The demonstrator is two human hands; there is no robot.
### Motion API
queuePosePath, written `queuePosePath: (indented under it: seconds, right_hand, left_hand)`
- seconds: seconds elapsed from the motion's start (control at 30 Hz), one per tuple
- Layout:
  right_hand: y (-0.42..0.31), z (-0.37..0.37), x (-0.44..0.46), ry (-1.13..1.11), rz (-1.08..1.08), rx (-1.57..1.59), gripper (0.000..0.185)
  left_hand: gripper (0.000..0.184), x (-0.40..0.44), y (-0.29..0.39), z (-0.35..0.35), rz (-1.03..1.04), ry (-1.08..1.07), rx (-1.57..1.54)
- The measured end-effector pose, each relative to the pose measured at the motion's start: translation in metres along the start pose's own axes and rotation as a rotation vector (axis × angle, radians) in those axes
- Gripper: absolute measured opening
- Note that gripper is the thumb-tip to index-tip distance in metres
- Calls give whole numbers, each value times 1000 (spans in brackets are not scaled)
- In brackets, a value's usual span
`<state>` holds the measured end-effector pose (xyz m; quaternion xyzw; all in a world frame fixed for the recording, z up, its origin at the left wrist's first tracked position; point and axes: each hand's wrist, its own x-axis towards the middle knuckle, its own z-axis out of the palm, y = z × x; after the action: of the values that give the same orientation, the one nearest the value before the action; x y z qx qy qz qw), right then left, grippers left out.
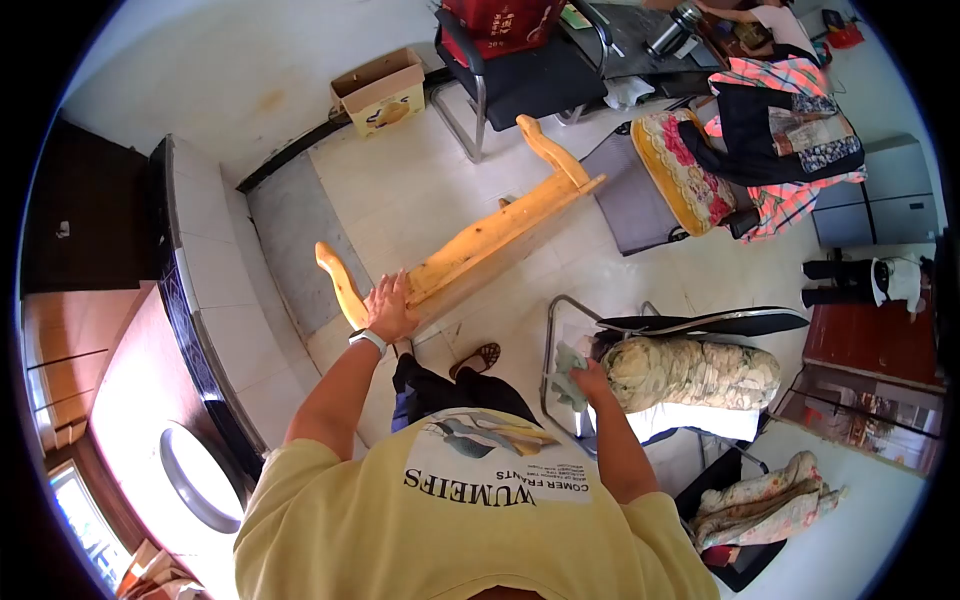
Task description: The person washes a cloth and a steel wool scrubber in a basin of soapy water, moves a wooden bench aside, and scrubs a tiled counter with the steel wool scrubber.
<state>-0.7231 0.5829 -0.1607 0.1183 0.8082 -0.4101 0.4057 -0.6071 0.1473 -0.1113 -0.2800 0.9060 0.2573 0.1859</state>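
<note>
The yellow wooden bench with curved legs (500, 230) is tipped before the person, the left hand (392, 308) resting on its near end, fingers slightly spread, while the right hand (592, 382) has fingers closed on a pale green cloth (569, 374) apart from it, so how much is done or left I cannot tell.

Looks like a lived-in room in a home here: there's a fridge (880, 200) over to one side, a floral cushion (685, 170) and clothes (800, 130) heaped on seats, a rolled quilt (690, 374) on a chair, a cardboard box (385, 97) by the wall, pale tiles (380, 190) underfoot.
</note>
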Motion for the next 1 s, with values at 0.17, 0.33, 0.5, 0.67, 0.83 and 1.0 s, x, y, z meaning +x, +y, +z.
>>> queuePosePath:
  seconds: [0.17,0.33,0.5,0.67,0.83,1.0]
  right_hand:
    - [-24,-14,5,-26,-64,37,26]
    - [-17,-29,0,-33,-206,13,23]
    - [-13,-31,-9,-115,-215,154,23]
    - [-23,-28,-11,-60,-230,-30,22]
    - [-57,-28,-12,-88,-335,-151,26]
    - [-84,-21,-11,-58,-381,-320,30]
  left_hand:
    - [74,6,9,2,-108,39,42]
    - [65,10,22,-5,-143,30,75]
    - [63,12,24,-1,-178,83,126]
    - [73,13,36,-1,-202,53,145]
    - [75,-5,66,-17,-109,204,3]
    - [73,-37,16,-14,-88,552,-152]
